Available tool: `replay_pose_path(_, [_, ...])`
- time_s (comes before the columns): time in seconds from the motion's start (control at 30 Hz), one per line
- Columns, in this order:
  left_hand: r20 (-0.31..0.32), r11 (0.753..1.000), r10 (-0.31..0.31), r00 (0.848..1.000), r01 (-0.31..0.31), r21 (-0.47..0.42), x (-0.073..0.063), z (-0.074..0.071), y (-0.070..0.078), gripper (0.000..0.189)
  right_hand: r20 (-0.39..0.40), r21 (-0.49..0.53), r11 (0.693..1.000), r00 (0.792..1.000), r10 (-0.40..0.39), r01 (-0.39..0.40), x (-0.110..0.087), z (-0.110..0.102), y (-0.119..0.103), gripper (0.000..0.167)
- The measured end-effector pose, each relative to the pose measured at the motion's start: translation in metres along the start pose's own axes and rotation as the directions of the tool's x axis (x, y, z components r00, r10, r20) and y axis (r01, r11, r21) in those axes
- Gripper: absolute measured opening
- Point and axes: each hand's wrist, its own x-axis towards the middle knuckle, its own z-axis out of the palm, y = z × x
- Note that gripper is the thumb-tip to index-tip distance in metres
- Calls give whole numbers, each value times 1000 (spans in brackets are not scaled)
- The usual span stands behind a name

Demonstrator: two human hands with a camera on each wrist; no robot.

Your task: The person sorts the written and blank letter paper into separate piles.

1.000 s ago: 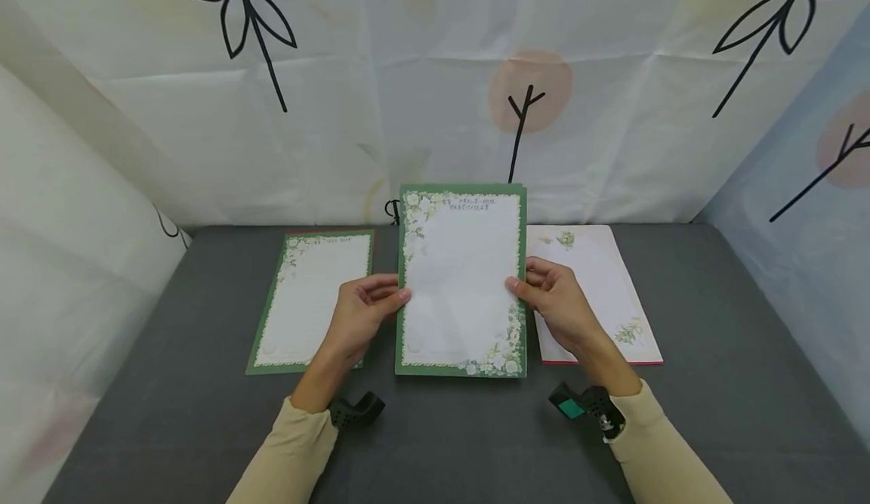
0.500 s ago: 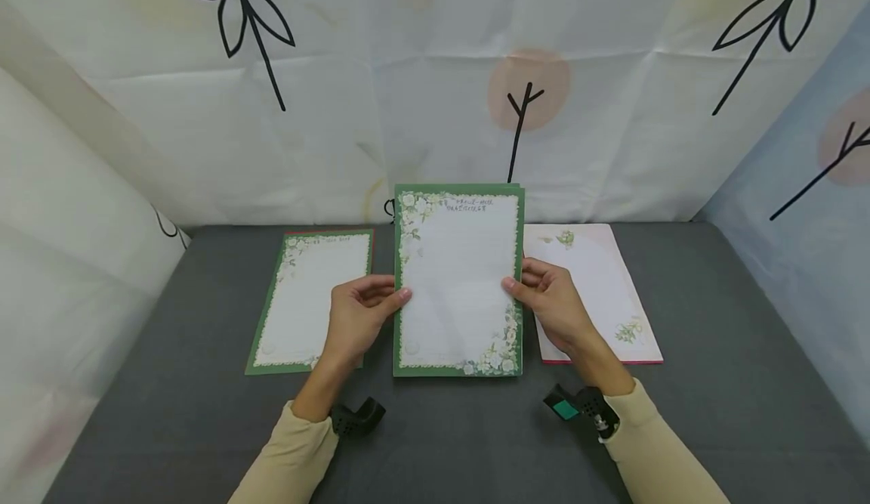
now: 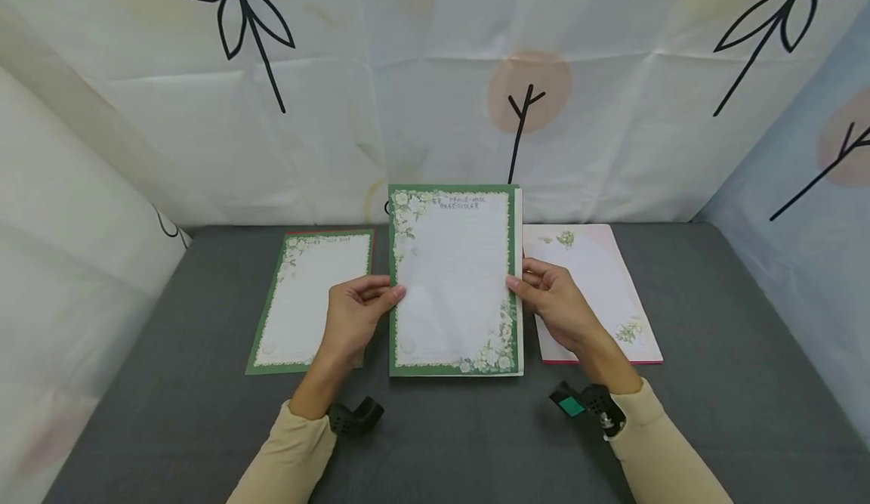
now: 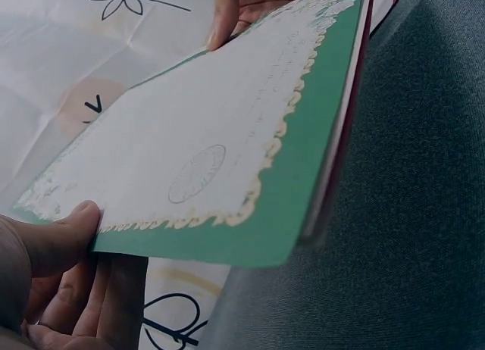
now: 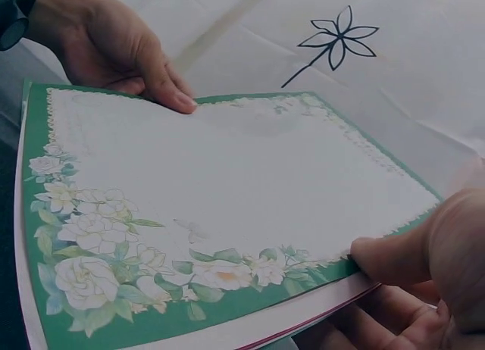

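A stack of green-bordered writing paper (image 3: 448, 285), printed with white flowers and a few handwritten lines at the top, is held up above the table's middle. My left hand (image 3: 356, 315) pinches its left edge, thumb on the front and fingers behind. At the right edge, my right hand (image 3: 560, 304) pinches it the same way. Behind the green front sheet (image 5: 227, 168), a pale sheet edge (image 5: 227, 336) sticks out on the right, with a thin red line below it in the right wrist view. The left wrist view shows the layered edges (image 4: 333, 153) too.
On the dark grey table (image 3: 462, 443), another green-bordered sheet (image 3: 306, 300) lies at the left, with a reddish edge under its top. A pale sheet (image 3: 598, 292) with leaf prints and a red bottom edge lies at the right. A patterned white cloth (image 3: 421, 73) hangs behind.
The green front sheet has slid left with my left hand. A pale strip of the sheet behind now shows along its right side. The sheets on the table have not moved.
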Motion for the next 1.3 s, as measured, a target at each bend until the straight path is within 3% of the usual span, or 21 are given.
replay_pose_path(0.23, [9,999,-47,999,46,22,1,-3,1,25,15,-1,1000,1000,-23,23,-1,0,0,41])
replay_pose_path(0.47, [-20,997,-51,999,52,56,1,-7,2,23,14,21,1000,1000,-20,20,-1,-1,3,41])
replay_pose_path(0.7, [-12,992,-81,997,82,95,3,-14,4,23,16,30,999,1000,-22,22,-2,-3,3,42])
replay_pose_path(1.07, [5,984,-120,993,119,130,7,-44,13,29,-40,14,1000,999,19,-18,-1,-6,4,38])
replay_pose_path(1.3, [-34,977,-142,989,145,154,8,-70,20,33,-58,23,999,998,37,-35,0,-8,4,40])
